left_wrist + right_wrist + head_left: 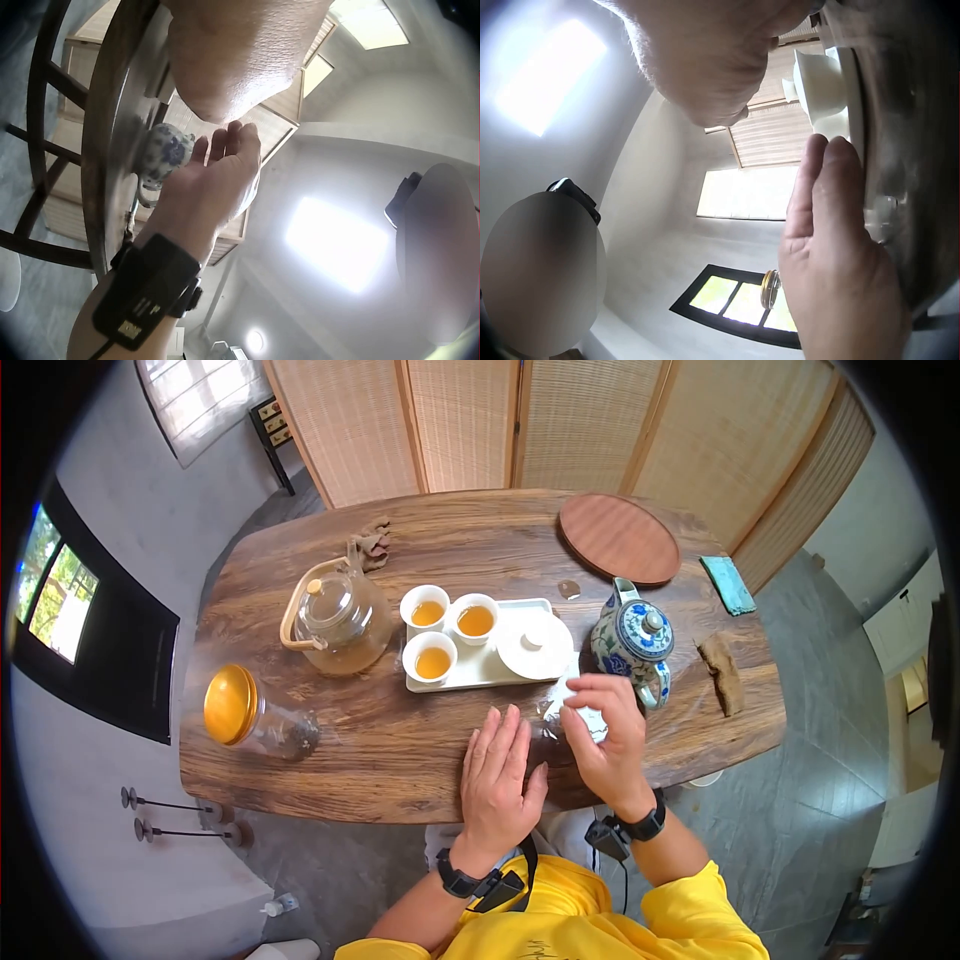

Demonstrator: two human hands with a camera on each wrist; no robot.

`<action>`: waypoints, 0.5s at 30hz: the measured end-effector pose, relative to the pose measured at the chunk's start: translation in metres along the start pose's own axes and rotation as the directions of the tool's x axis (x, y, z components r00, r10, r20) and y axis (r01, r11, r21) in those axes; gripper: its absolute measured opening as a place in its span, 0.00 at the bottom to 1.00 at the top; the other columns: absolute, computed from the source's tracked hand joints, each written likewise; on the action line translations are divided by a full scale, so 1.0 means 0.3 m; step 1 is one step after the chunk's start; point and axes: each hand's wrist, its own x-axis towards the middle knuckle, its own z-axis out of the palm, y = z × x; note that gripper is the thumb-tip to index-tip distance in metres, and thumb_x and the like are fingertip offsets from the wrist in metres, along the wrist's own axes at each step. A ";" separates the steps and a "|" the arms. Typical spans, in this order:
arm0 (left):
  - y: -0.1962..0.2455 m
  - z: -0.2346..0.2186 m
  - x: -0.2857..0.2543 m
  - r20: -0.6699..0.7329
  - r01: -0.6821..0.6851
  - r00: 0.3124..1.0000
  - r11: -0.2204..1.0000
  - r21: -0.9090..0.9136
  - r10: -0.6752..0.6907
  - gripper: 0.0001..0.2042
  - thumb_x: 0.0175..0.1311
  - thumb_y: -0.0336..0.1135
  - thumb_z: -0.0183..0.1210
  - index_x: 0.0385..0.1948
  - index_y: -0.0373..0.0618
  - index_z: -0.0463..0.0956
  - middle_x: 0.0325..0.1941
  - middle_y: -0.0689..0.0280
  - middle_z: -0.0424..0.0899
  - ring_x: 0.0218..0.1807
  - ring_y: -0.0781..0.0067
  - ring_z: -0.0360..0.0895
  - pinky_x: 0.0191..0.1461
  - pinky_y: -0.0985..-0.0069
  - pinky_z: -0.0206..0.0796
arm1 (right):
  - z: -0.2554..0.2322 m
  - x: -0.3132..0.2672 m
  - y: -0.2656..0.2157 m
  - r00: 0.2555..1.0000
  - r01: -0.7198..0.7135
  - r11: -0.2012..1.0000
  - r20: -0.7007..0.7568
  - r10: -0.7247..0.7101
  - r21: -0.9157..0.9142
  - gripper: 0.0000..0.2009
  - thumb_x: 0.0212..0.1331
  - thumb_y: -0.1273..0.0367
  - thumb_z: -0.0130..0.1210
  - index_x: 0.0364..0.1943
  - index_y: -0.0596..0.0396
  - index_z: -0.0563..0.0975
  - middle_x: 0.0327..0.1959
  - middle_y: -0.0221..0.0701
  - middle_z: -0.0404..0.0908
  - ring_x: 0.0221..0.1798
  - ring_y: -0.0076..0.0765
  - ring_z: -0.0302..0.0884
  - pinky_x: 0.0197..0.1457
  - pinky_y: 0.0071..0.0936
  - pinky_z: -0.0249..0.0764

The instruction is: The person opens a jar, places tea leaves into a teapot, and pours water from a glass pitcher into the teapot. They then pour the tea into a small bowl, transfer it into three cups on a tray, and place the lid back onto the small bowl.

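My left hand (500,785) lies palm down at the front edge of the wooden table, fingers straight and holding nothing. To its right, my right hand (612,740) hovers with bent, loose fingers and nothing between them. Under those fingers the tabletop has a shiny, bright patch (592,722). Just beyond stands a blue-and-white teapot (620,645) with its lid on. A pale tray (470,678) holds three white cups of amber tea, one being the front cup (432,658), and a white lidded bowl (535,650). In the right wrist view the lidded bowl (821,82) appears beyond the left fingertips.
On the left are a glass kettle (345,625) and a jar (245,710) with an orange lid, lying tilted. A round wooden tray (620,538) sits at the back right, with a turquoise cloth (728,585) and a brown cloth (722,675) near the right edge.
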 end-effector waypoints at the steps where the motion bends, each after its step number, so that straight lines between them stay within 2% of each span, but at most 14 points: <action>1: 0.000 0.000 0.001 -0.008 -0.001 1.000 1.000 -0.004 0.001 0.29 0.61 0.29 0.68 0.67 0.37 0.76 0.76 0.49 0.74 0.78 0.38 0.67 0.79 0.45 0.59 | 0.002 -0.029 -0.007 0.999 -0.037 0.999 -0.003 0.037 0.037 0.09 0.56 0.80 0.67 0.40 0.57 0.83 0.46 0.41 0.87 0.50 0.49 0.82 0.54 0.40 0.77; 3: 0.001 -0.001 0.005 -0.029 0.003 1.000 1.000 -0.016 -0.003 0.27 0.61 0.29 0.68 0.65 0.38 0.78 0.74 0.49 0.76 0.76 0.37 0.69 0.77 0.47 0.62 | 0.012 -0.082 -0.014 0.994 -0.106 0.988 -0.005 0.107 0.114 0.09 0.57 0.80 0.67 0.40 0.57 0.83 0.46 0.41 0.87 0.49 0.48 0.82 0.53 0.39 0.77; 4: 0.003 -0.001 0.006 -0.041 0.008 0.999 1.000 -0.026 -0.009 0.26 0.61 0.29 0.68 0.63 0.39 0.79 0.72 0.49 0.78 0.75 0.37 0.71 0.76 0.48 0.64 | 0.019 -0.098 -0.013 0.996 -0.086 0.988 -0.022 0.090 0.131 0.08 0.58 0.80 0.67 0.40 0.58 0.83 0.43 0.40 0.86 0.44 0.43 0.82 0.47 0.35 0.78; 7: 0.010 -0.002 0.001 -0.065 0.007 0.998 0.999 -0.052 -0.010 0.22 0.60 0.29 0.67 0.59 0.40 0.82 0.67 0.51 0.81 0.70 0.39 0.74 0.73 0.50 0.68 | 0.022 -0.167 -0.018 0.984 -0.177 0.968 0.017 0.177 0.181 0.07 0.59 0.80 0.66 0.40 0.58 0.83 0.39 0.37 0.84 0.37 0.38 0.80 0.39 0.31 0.75; 8: 0.008 -0.007 0.000 -0.079 0.004 0.997 0.999 -0.051 -0.008 0.21 0.60 0.29 0.67 0.57 0.41 0.83 0.65 0.52 0.82 0.69 0.40 0.76 0.71 0.51 0.69 | 0.027 -0.181 -0.024 0.978 -0.206 0.959 0.011 0.208 0.195 0.07 0.60 0.80 0.66 0.40 0.58 0.83 0.35 0.34 0.81 0.32 0.33 0.76 0.34 0.27 0.72; 9: 0.012 -0.007 0.000 -0.099 -0.004 0.995 0.999 -0.033 0.001 0.19 0.60 0.29 0.68 0.55 0.42 0.84 0.62 0.54 0.83 0.67 0.42 0.77 0.70 0.52 0.71 | 0.029 -0.195 -0.024 0.980 -0.197 0.963 0.000 0.200 0.185 0.07 0.60 0.81 0.66 0.40 0.58 0.83 0.34 0.34 0.81 0.31 0.32 0.75 0.33 0.27 0.71; 11: 0.011 -0.003 -0.006 -0.098 -0.009 0.995 1.000 -0.027 0.006 0.18 0.60 0.29 0.68 0.53 0.44 0.85 0.61 0.56 0.85 0.66 0.44 0.79 0.69 0.53 0.72 | 0.034 -0.213 -0.027 0.971 -0.235 0.952 0.010 0.238 0.197 0.07 0.59 0.82 0.64 0.39 0.58 0.82 0.35 0.35 0.81 0.33 0.35 0.75 0.34 0.28 0.71; 14: 0.006 0.006 -0.011 -0.143 -0.034 0.989 0.997 -0.072 0.024 0.16 0.61 0.29 0.68 0.52 0.45 0.86 0.59 0.59 0.86 0.64 0.48 0.81 0.67 0.56 0.74 | 0.040 -0.241 0.009 0.989 -0.143 0.976 -0.012 0.147 0.165 0.09 0.55 0.84 0.60 0.36 0.57 0.81 0.35 0.38 0.81 0.38 0.45 0.77 0.43 0.37 0.74; 15: 0.003 0.007 -0.014 -0.146 -0.035 0.989 0.995 -0.091 0.021 0.15 0.62 0.29 0.68 0.52 0.45 0.86 0.60 0.59 0.86 0.64 0.49 0.81 0.67 0.57 0.74 | 0.051 -0.246 0.017 0.991 -0.125 0.975 -0.018 0.131 0.183 0.06 0.56 0.83 0.56 0.35 0.59 0.78 0.35 0.38 0.75 0.40 0.42 0.73 0.44 0.33 0.69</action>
